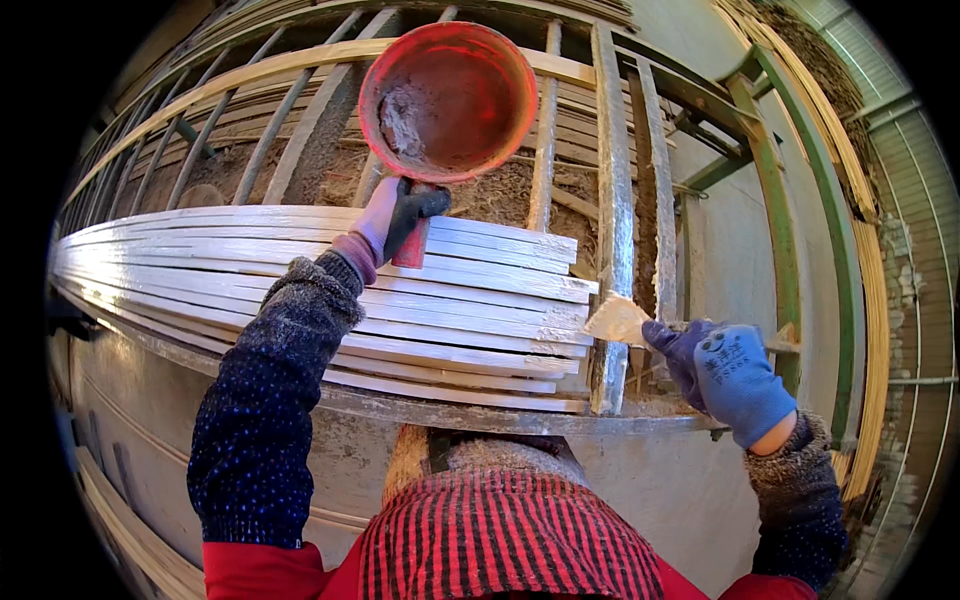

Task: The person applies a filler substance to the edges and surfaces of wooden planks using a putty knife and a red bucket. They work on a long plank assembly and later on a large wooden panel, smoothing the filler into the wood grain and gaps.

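My left hand [408, 215], in a dark-palmed glove, is closed around the handle of a round red pan [450, 165]. Grey-white paste clings to the left side of the pan's inside. Below it lies a row of long white-coated wooden strips [460, 285], side by side with uneven right ends. In a blue glove, my right hand [725, 375] grips a putty knife [617, 320]. Its pale, smeared blade is by the right ends of the strips, over a crossbar; whether it touches either is unclear.
The strips rest on a slatted rack [612, 200] with crusted crossbars. A rail [460, 418] runs along its near edge, in front of my body. Green metal framing [825, 230] and stacked long wood strips [868, 330] stand at the right. More boards lie beneath and behind the rack.
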Action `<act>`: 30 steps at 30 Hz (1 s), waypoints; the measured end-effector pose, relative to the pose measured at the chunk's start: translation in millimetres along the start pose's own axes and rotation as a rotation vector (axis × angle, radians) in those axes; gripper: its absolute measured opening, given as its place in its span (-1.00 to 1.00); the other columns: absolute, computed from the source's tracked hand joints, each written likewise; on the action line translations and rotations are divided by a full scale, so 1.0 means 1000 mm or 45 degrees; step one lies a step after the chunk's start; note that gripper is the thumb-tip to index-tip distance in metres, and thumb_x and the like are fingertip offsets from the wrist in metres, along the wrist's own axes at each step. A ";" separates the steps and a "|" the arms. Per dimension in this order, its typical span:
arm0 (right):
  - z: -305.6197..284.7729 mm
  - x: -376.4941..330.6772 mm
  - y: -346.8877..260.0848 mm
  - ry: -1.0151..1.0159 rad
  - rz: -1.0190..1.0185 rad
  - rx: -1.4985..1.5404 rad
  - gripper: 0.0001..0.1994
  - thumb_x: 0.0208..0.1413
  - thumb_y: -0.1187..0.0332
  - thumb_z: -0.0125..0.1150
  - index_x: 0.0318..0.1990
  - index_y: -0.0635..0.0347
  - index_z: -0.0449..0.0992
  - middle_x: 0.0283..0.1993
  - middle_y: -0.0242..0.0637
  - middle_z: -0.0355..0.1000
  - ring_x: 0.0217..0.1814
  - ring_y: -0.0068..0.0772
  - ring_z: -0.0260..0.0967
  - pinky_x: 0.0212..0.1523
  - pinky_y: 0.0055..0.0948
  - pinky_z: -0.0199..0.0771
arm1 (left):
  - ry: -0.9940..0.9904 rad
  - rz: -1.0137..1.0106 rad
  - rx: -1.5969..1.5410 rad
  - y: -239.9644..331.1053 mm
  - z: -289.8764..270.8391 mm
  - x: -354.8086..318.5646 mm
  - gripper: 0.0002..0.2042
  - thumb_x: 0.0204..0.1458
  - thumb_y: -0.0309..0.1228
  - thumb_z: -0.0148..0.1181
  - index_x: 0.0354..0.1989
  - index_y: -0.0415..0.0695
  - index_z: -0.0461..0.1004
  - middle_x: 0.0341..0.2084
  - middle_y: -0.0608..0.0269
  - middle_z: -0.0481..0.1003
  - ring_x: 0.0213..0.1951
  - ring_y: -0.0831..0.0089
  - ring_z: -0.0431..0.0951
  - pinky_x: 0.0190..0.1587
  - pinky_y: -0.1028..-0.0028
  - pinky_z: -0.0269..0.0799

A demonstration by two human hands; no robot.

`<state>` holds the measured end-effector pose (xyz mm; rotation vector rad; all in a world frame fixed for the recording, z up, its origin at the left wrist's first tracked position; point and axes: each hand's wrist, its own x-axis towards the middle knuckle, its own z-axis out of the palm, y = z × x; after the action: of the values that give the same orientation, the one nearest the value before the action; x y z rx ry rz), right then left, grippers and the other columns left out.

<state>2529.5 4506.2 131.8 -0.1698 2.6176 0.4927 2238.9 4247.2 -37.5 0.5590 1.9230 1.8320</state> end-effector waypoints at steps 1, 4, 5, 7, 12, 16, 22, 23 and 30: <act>-0.014 -0.003 -0.007 0.011 0.008 -0.010 -0.56 0.15 0.37 0.03 0.21 -0.16 0.32 -0.59 -0.32 0.33 -0.61 -0.32 0.41 -0.67 -0.26 0.29 | -0.008 -0.020 0.013 -0.003 -0.004 0.000 -0.62 -0.09 -0.36 0.32 -0.08 -0.24 0.46 -0.32 0.36 0.47 -0.29 0.57 0.39 -0.17 0.50 0.36; 0.002 -0.011 -0.026 0.206 -0.092 0.043 -0.56 0.20 0.35 -0.02 0.25 -0.20 0.29 -0.60 -0.30 0.27 -0.66 -0.26 0.30 -0.68 -0.23 0.18 | -0.019 0.007 0.050 -0.004 -0.005 -0.001 -0.59 -0.09 -0.36 0.32 -0.05 -0.24 0.45 -0.30 0.35 0.48 -0.29 0.56 0.40 -0.15 0.50 0.36; 0.021 -0.014 -0.028 0.223 -0.100 0.099 -0.56 0.20 0.35 -0.02 0.25 -0.20 0.29 -0.59 -0.29 0.26 -0.66 -0.25 0.29 -0.68 -0.22 0.16 | -0.028 0.000 0.036 0.005 0.000 -0.002 -0.59 -0.09 -0.35 0.33 -0.05 -0.24 0.45 -0.29 0.34 0.48 -0.28 0.56 0.40 -0.14 0.50 0.37; 0.021 -0.026 -0.030 0.218 -0.031 0.173 -0.60 0.20 0.34 -0.03 0.20 -0.21 0.36 -0.58 -0.25 0.27 -0.62 -0.20 0.30 -0.64 -0.16 0.17 | -0.042 -0.021 0.097 0.003 0.000 -0.001 -0.57 -0.09 -0.33 0.34 -0.04 -0.24 0.45 -0.27 0.33 0.48 -0.26 0.55 0.40 -0.12 0.50 0.37; -0.003 -0.013 -0.010 0.224 0.014 0.172 -0.68 0.16 0.30 0.04 0.08 -0.10 0.47 -0.52 -0.19 0.37 -0.55 -0.16 0.38 -0.54 -0.19 0.32 | -0.007 -0.012 -0.047 -0.006 -0.002 -0.004 -0.56 -0.10 -0.32 0.33 -0.03 -0.23 0.44 -0.24 0.32 0.48 -0.24 0.55 0.40 -0.12 0.50 0.36; 0.021 0.021 0.003 0.246 -0.069 0.499 -0.63 0.11 0.33 0.12 0.10 -0.14 0.45 -0.57 -0.24 0.36 -0.58 -0.20 0.37 -0.56 -0.27 0.32 | -0.011 0.003 -0.023 -0.004 0.000 0.000 -0.57 -0.10 -0.32 0.33 -0.03 -0.22 0.44 -0.24 0.33 0.48 -0.24 0.56 0.40 -0.12 0.51 0.36; 0.014 0.015 0.050 0.139 -0.049 0.222 -0.59 0.11 0.38 0.07 0.15 -0.16 0.41 -0.49 -0.22 0.41 -0.55 -0.26 0.43 -0.54 -0.20 0.40 | 0.095 -0.021 -0.023 -0.002 0.011 -0.003 -0.59 -0.07 -0.35 0.31 -0.03 -0.22 0.45 -0.23 0.34 0.48 -0.22 0.55 0.42 -0.09 0.51 0.37; 0.020 0.022 0.051 0.398 -0.056 0.156 -0.64 0.12 0.36 0.06 0.10 -0.17 0.45 -0.49 -0.28 0.42 -0.52 -0.29 0.46 -0.55 -0.24 0.39 | 0.092 -0.031 -0.018 -0.004 0.009 0.000 -0.60 -0.04 -0.37 0.30 -0.01 -0.24 0.45 -0.20 0.31 0.50 -0.18 0.54 0.45 -0.05 0.51 0.38; 0.035 0.032 0.075 0.222 -0.115 -0.061 -0.43 0.09 0.41 0.09 0.30 -0.20 0.23 -0.43 -0.27 0.37 -0.49 -0.32 0.41 -0.57 -0.25 0.32 | 0.136 0.023 0.136 -0.012 0.008 0.002 -0.61 -0.01 -0.36 0.29 -0.01 -0.25 0.48 -0.17 0.29 0.53 -0.13 0.53 0.49 0.02 0.49 0.38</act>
<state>2500.9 4587.3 110.8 -0.3595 2.7534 0.5312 2241.8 4254.1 -49.9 0.5239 2.1026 1.8115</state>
